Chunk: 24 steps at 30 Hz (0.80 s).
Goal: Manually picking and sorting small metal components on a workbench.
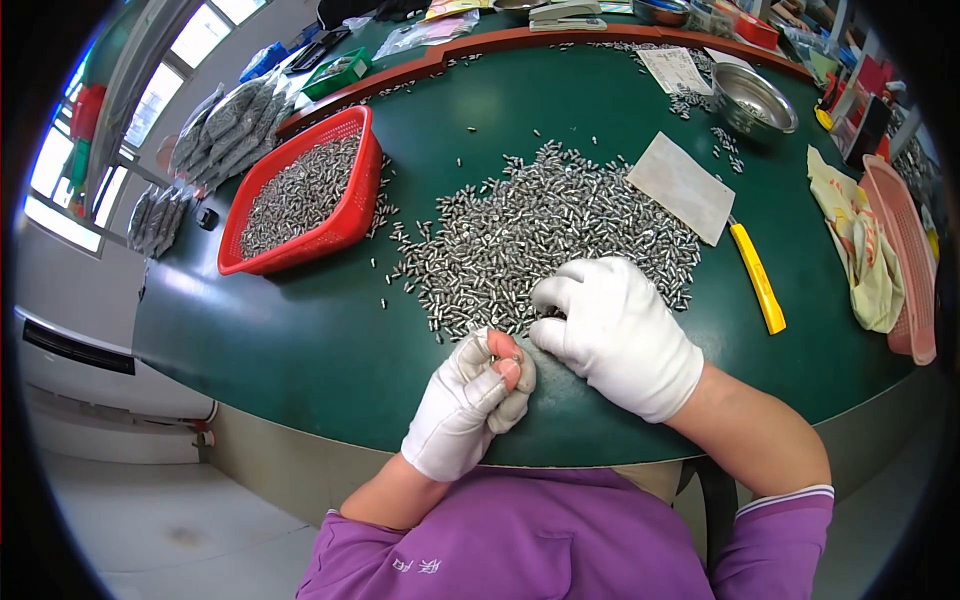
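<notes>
Broad green-topped table point(330, 355), its curved near edge close against the person's purple shirt point(640, 530). On its middle, a wide, loose heap of small silver metal cylinders point(545, 220), spreading leftward and rightward, pieces pointing every way, so no shared long axis. Toward the table's left edge, a red plastic basket point(350, 215) filled with similar pieces. Toward the right edge, a scraper with a flat pale blade point(685, 190) and yellow handle point(757, 275); blade against the heap's right flank, handle slanting down to the right.

Right hand point(618, 335), white-gloved: at the heap's near border, fingers curled down; the tips are partly hidden, cannot tell whether they pinch a piece. Heap lies directly beyond it, slightly leftward; this hand is the nearer.

Left hand point(468, 395), gloved with thumb and one fingertip bare: nearer the table's near edge, short of the heap. Bare tips pressed together; any piece between them too small to tell.
</notes>
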Each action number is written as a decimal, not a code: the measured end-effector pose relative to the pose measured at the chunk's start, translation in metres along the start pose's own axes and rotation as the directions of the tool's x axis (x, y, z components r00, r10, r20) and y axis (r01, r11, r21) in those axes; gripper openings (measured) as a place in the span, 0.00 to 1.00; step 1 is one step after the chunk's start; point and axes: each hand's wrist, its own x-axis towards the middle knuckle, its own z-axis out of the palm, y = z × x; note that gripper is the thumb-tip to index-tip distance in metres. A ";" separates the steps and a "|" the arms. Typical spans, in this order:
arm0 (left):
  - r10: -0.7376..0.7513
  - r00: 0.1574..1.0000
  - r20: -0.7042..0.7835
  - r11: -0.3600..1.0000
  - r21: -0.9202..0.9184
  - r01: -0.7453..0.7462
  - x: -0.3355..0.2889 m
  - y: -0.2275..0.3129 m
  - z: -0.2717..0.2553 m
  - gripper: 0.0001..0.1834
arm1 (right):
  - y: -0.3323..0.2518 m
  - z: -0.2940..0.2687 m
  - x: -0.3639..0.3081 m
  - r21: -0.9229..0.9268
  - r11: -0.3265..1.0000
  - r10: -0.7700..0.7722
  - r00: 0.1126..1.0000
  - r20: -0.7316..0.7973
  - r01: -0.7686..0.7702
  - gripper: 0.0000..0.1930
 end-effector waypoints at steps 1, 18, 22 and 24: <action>0.000 1.000 0.000 1.000 0.000 0.000 0.000 0.000 -0.001 0.07 | 0.000 0.000 0.000 -0.001 1.000 -0.009 1.000 0.026 0.009 0.05; -0.023 1.000 -0.019 0.990 -0.139 0.020 -0.002 0.002 -0.002 0.16 | -0.006 0.006 0.000 0.063 0.993 0.105 0.992 -0.074 -0.100 0.05; -0.085 0.995 -0.057 0.996 0.024 0.087 -0.002 0.006 0.003 0.17 | -0.008 -0.001 0.003 0.189 0.981 0.076 0.981 -0.176 -0.042 0.08; -0.091 0.996 0.019 0.993 0.074 0.089 -0.001 0.006 0.001 0.16 | -0.009 0.001 0.002 0.233 0.973 0.042 0.978 -0.204 0.007 0.08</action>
